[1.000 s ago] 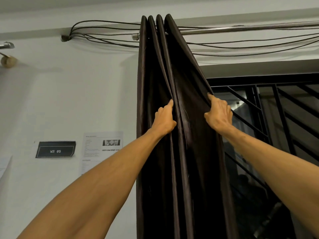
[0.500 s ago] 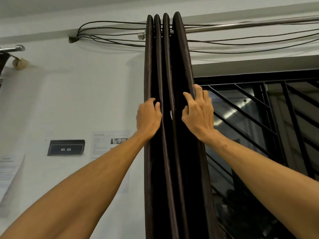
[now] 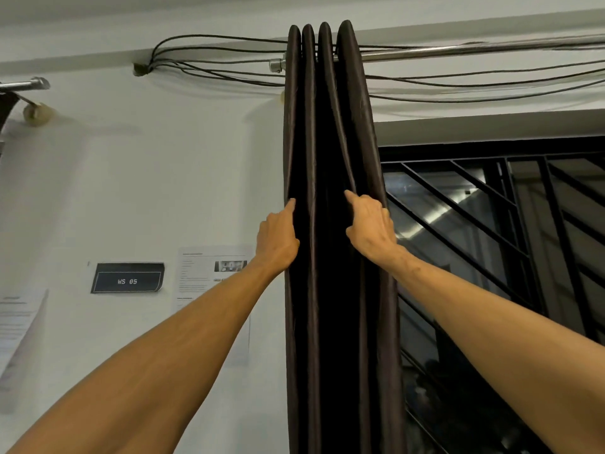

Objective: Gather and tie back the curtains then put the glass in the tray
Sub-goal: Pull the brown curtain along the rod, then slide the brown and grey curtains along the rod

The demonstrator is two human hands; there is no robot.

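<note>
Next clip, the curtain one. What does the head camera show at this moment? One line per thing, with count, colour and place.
curtain: one, dark brown, bunched in folds at the rod's left end, hanging beside the window
curtain rod: one, silver, top, running right
second rod: one end, silver, far left edge
cables: several, black, strung along the top of the wall
window grille: one, black, right side
WS 05 sign: one, black, wall at left
printed sheets: two, white, wall either side of the sign
left hand: one, grips the curtain's left edge
right hand: one, grips its right folds
</note>
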